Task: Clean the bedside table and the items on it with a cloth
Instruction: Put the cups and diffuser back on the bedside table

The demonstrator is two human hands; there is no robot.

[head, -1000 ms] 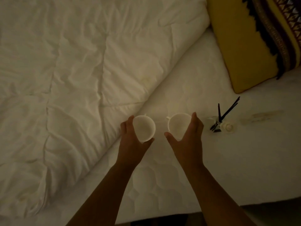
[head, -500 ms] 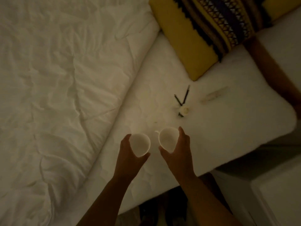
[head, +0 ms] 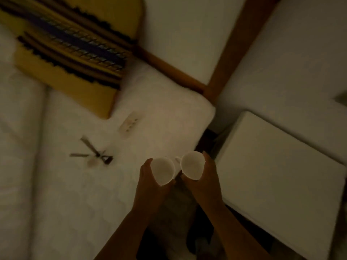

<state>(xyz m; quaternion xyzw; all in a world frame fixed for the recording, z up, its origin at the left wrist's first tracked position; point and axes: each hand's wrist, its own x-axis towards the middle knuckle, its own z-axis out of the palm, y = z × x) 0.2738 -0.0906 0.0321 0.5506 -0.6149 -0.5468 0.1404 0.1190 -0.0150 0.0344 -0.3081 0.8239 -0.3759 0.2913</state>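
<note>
Dim bedroom, white mattress [head: 78, 194] on one side. Both cups sit over its corner: the left hand [head: 150, 186] wraps one white cup [head: 163, 170], the right hand [head: 204, 182] the other cup [head: 191, 165], rims almost touching. To their right lies the bare bedside table [head: 277, 177], nearer the right hand, probably where they go.

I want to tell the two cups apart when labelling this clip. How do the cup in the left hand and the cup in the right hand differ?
The left cup hangs over the mattress edge; the right cup sits slightly higher, nearer the bedside table. A handle shows on the right cup, none on the left. Both are white, look empty, and are each held in one hand.
</note>
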